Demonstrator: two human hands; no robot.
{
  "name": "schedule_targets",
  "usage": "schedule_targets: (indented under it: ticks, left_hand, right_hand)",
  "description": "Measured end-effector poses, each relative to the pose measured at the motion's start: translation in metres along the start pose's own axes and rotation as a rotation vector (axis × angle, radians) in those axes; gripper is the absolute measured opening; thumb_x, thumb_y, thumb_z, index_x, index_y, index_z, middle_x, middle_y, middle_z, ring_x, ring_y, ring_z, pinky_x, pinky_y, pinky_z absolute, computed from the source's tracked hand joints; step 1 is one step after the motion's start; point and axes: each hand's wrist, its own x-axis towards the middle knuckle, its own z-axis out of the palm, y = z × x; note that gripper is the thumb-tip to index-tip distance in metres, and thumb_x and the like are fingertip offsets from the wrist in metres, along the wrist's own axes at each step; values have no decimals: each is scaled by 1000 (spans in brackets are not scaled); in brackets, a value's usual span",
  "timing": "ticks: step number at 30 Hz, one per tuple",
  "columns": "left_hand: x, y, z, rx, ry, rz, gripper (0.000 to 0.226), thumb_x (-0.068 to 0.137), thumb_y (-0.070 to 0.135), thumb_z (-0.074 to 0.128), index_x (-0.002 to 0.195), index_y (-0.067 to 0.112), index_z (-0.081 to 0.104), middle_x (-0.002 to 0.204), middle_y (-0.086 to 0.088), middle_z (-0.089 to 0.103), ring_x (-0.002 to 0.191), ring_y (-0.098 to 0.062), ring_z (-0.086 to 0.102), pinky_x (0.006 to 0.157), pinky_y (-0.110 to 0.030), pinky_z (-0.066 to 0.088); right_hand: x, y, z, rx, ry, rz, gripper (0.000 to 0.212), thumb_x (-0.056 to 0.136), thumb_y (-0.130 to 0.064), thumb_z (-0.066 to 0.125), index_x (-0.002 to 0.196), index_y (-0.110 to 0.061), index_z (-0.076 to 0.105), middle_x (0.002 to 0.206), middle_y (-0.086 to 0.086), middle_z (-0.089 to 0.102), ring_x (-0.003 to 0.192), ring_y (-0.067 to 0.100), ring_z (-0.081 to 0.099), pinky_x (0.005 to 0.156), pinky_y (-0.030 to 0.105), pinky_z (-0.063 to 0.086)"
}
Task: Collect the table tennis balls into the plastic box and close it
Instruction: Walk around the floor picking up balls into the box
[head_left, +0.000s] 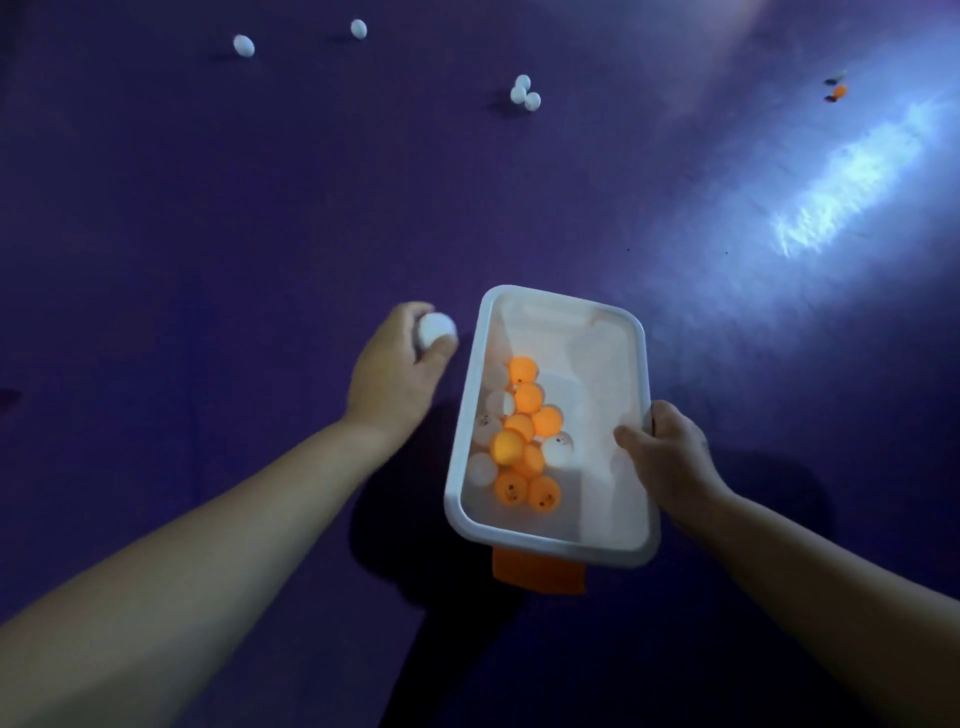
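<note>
Mid-collection: your left hand (400, 364) pinches a white ball (436, 328) just beside the plastic box (566, 300), and your right hand (670, 457) grips its right rim (box partly filled). Next, drop the ball in. The loose balls (524, 93) lie toward the far edge of the purple floor (208, 234).

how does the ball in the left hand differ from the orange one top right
The held ball is white; the far ball is orange. The left hand grips the held ball beside the plastic box; the far ball lies loose on the purple surface. Neither is in the box.
</note>
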Motion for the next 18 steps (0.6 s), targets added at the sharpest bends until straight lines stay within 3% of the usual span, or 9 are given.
schedule_targets:
  ticks: [5, 8, 10, 11, 13, 15, 18]
  left_hand:
    - [-14, 46, -9, 11, -369, 164, 46, 82, 16, 66, 126, 28, 55, 119, 7, 53, 91, -10, 57, 83, -23, 46]
    - [-19, 35, -28, -10, -242, 177, 34, 83, 10, 64, 114, 26, 64, 104, 15, 54, 75, 0, 54, 72, -9, 43]
    - [-23, 11, -46, 36, -117, 93, 25, 84, 9, 63, 105, 22, 66, 99, 15, 57, 77, 2, 54, 71, -6, 41]
    - [-26, -5, -54, 91, -90, 26, 22, 83, 9, 63, 102, 20, 67, 100, 10, 59, 82, -1, 56, 74, -11, 43]
    - [-36, -42, -69, 255, -147, -116, 17, 83, 11, 65, 98, 17, 69, 98, 0, 62, 91, -18, 60, 78, -28, 47]
    - [-51, -75, -78, 422, -264, -243, 18, 82, 19, 68, 100, 18, 70, 95, -2, 61, 96, -26, 60, 76, -31, 47]
    - [-72, -107, -84, 552, -318, -407, 30, 82, 25, 68, 112, 21, 69, 110, -9, 57, 113, -30, 49, 89, -35, 46]
  right_hand:
    - [-9, -11, 10, 2, -31, -44, 18, 86, -15, 58, 74, -12, 45, 81, 5, 53, 69, 18, 49, 57, 31, 42]
    - [-15, -19, 14, 14, -48, -70, 17, 85, -14, 58, 74, -12, 45, 81, 5, 54, 71, 20, 50, 60, 34, 44]
    - [-18, -23, 17, 29, -70, -91, 13, 84, -14, 58, 77, -10, 47, 84, 7, 56, 73, 22, 53, 63, 38, 48]
    - [-20, -25, 18, 32, -79, -102, 11, 84, -14, 58, 80, -9, 48, 86, 7, 58, 75, 24, 56, 65, 41, 52]
    - [-22, -25, 22, 24, -95, -118, 10, 84, -16, 58, 87, -9, 51, 90, 8, 60, 81, 28, 61, 72, 48, 55]
    - [-25, -26, 25, -1, -112, -127, 9, 85, -16, 58, 89, -11, 52, 90, 7, 60, 83, 28, 62, 73, 47, 56]
    - [-28, -28, 30, -35, -137, -155, 9, 88, -16, 57, 95, -10, 53, 90, 5, 60, 80, 21, 60, 64, 38, 55]
